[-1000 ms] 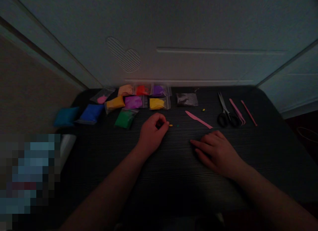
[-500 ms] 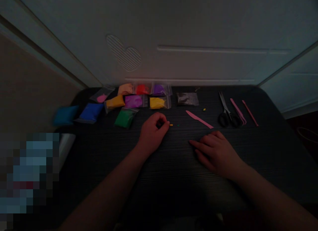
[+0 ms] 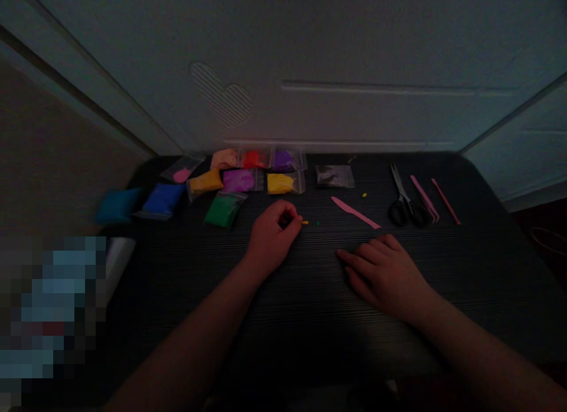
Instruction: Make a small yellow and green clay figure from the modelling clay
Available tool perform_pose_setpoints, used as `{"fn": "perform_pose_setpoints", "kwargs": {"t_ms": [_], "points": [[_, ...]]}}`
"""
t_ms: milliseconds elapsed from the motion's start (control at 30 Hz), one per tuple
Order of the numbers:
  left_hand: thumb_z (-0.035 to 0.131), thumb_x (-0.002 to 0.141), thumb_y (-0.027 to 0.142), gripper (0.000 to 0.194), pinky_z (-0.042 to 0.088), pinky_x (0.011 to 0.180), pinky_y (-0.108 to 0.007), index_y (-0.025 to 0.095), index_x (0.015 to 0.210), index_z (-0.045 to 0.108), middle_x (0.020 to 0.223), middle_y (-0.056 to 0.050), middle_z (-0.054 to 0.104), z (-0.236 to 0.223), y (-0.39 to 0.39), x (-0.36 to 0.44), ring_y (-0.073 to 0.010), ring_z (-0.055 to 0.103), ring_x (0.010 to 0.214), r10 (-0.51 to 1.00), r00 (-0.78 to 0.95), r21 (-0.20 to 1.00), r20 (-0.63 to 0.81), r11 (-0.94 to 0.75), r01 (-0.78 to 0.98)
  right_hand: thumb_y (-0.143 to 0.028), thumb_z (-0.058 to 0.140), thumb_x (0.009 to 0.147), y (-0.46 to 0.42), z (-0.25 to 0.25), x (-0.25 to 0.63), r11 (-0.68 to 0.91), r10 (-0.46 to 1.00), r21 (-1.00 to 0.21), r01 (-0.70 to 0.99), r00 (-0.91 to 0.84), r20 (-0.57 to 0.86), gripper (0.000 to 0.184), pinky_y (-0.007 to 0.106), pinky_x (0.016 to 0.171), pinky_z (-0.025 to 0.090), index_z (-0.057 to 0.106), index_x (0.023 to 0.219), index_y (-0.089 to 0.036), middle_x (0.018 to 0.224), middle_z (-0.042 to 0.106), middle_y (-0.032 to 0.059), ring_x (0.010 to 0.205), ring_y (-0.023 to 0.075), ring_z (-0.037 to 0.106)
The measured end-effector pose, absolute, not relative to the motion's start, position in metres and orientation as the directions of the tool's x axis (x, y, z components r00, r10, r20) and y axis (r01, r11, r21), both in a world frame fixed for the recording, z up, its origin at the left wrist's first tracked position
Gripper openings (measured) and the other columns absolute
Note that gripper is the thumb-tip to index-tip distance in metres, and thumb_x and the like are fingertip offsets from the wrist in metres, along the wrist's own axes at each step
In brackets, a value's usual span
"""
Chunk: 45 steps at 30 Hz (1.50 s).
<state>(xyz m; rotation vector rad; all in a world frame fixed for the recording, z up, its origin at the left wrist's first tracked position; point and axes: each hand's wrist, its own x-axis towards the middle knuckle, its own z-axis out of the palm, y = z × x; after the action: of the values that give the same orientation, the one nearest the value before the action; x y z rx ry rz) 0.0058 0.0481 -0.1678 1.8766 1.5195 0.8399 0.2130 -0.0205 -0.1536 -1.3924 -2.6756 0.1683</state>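
Note:
My left hand [image 3: 272, 237] rests on the dark ribbed table [image 3: 310, 317] with its fingers curled in; whether they hold anything is hidden in the dim light. Just off its fingertips lies a tiny orange crumb [image 3: 305, 223], with a green speck [image 3: 318, 223] beside it. My right hand [image 3: 385, 273] lies flat on the table, fingers stretched out and pointing left, holding nothing. A pink plastic knife [image 3: 355, 213] lies just beyond it.
Several small bags of coloured clay sit along the far left: green [image 3: 224, 209], yellow [image 3: 280, 183], magenta [image 3: 239, 180], blue [image 3: 163, 200]. A dark bag [image 3: 333, 176], black scissors [image 3: 402, 197] and pink tools [image 3: 424, 197] lie at the far right. A wall stands behind.

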Motion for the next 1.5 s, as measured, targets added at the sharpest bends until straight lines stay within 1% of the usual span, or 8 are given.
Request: {"fn": "perform_pose_setpoints", "kwargs": {"t_ms": [167,400,867,1100,1500], "points": [[0.045,0.074,0.026,0.008,0.037,0.057,-0.023,0.019,0.072,0.048,0.069,0.002,0.051,-0.1681,0.0485,0.0049,-0.0114,0.048,0.065,0.981,0.161,0.761,0.109,-0.186,0.622,-0.027,0.043,0.078,-0.0208,-0.1529,0.2133,0.58,0.814,-0.146,0.801,-0.574,0.085,0.03,0.033,0.07,0.027,0.056,0.104,-0.02,0.071,0.055,0.004,0.071,0.0161,0.045],[0.046,0.074,0.026,0.007,0.037,0.058,-0.023,0.019,0.072,0.048,0.069,0.003,0.051,-0.169,0.0486,0.0047,-0.0111,0.048,0.065,0.979,0.158,0.758,0.127,-0.199,0.621,-0.028,0.042,0.079,-0.0209,-0.1533,0.2135,0.566,0.823,-0.15,0.81,-0.567,0.042,0.03,0.035,0.071,0.025,0.055,0.104,-0.021,0.073,0.055,0.004,0.073,0.0173,0.044],[0.045,0.074,0.026,0.007,0.037,0.058,-0.023,0.019,0.073,0.048,0.069,0.003,0.051,-0.1695,0.0487,0.0045,-0.0111,0.048,0.065,0.977,0.172,0.76,0.123,-0.204,0.617,-0.028,0.041,0.079,-0.0212,-0.1547,0.2148,0.565,0.824,-0.12,0.816,-0.567,0.023,0.03,0.035,0.071,0.026,0.054,0.106,-0.023,0.073,0.055,0.003,0.072,0.0171,0.044],[0.045,0.074,0.025,0.007,0.037,0.057,-0.022,0.019,0.073,0.048,0.069,0.003,0.05,-0.1699,0.0485,0.0046,-0.0103,0.047,0.063,0.978,0.172,0.774,0.118,-0.199,0.601,-0.029,0.038,0.081,-0.0223,-0.1559,0.2167,0.564,0.822,-0.115,0.818,-0.569,-0.013,0.03,0.036,0.071,0.026,0.052,0.107,-0.023,0.074,0.054,0.0027,0.073,0.0177,0.043],[0.046,0.074,0.024,0.006,0.036,0.057,-0.022,0.019,0.073,0.047,0.069,0.003,0.05,-0.1695,0.0483,0.0043,-0.0103,0.047,0.064,0.976,0.174,0.764,0.127,-0.208,0.61,-0.03,0.038,0.081,-0.0236,-0.1576,0.2176,0.567,0.82,-0.118,0.815,-0.572,-0.018,0.032,0.036,0.071,0.027,0.05,0.11,-0.023,0.075,0.054,0.0033,0.072,0.0181,0.043]]}}
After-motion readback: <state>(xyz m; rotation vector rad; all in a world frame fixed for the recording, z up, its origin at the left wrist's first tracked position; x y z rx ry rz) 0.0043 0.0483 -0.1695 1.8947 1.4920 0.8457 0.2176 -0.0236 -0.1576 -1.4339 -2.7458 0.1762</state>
